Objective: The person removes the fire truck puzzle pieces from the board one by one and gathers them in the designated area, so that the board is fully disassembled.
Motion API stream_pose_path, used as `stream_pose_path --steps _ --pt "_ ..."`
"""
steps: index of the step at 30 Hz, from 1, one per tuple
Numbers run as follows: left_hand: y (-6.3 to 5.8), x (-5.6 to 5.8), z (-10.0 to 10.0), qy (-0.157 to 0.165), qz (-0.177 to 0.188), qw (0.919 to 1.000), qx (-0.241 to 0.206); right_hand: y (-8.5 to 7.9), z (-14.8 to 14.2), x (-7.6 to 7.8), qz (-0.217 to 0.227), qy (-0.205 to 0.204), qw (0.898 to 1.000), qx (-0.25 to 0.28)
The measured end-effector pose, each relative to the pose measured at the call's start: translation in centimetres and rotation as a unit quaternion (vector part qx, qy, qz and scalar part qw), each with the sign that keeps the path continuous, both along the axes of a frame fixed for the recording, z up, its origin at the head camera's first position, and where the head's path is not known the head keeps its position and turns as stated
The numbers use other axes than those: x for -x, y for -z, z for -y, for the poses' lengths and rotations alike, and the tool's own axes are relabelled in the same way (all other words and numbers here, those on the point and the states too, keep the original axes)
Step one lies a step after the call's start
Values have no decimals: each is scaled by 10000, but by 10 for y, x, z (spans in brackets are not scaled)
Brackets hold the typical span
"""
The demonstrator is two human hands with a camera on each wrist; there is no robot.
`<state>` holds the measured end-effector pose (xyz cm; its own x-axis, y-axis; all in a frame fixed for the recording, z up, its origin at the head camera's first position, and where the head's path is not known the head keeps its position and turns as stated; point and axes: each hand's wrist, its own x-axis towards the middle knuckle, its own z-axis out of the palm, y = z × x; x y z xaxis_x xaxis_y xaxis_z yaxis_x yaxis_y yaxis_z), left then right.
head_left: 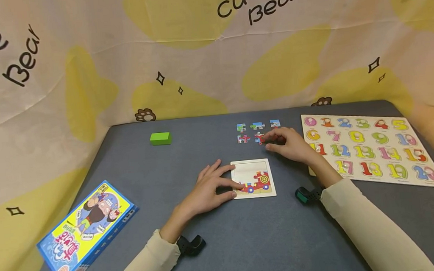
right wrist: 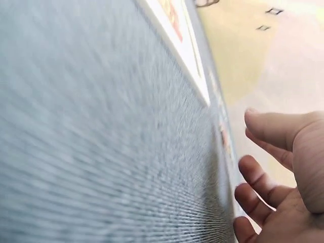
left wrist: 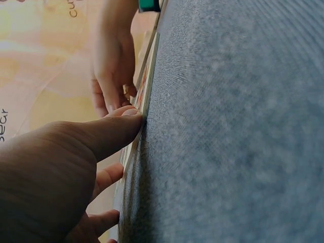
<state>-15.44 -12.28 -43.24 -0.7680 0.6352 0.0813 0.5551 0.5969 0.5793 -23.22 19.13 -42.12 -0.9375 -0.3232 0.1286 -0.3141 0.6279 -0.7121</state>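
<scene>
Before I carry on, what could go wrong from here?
The right hand, close to the loose pieces, could nudge several, as they lie near one another. The left hand touches the puzzle tray; if it slips, fitted car pieces might shift. In the head view the right forearm crosses the edge of the number board, so it may bump it.

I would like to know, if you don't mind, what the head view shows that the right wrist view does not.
Only the head view shows the left hand, the green block, the blue and yellow box and the number board.

Only the right wrist view shows the palm side of the right hand, with its fingers close up.

Both share that hand, the puzzle tray, loose puzzle pieces, the table and the patterned cloth.
</scene>
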Motion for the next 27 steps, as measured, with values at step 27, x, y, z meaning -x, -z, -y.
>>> stream_pose_path --steps 27 --pt "-1 1 -1 11 -24 10000 39 -4 13 -52 -140 -1587 9833 -881"
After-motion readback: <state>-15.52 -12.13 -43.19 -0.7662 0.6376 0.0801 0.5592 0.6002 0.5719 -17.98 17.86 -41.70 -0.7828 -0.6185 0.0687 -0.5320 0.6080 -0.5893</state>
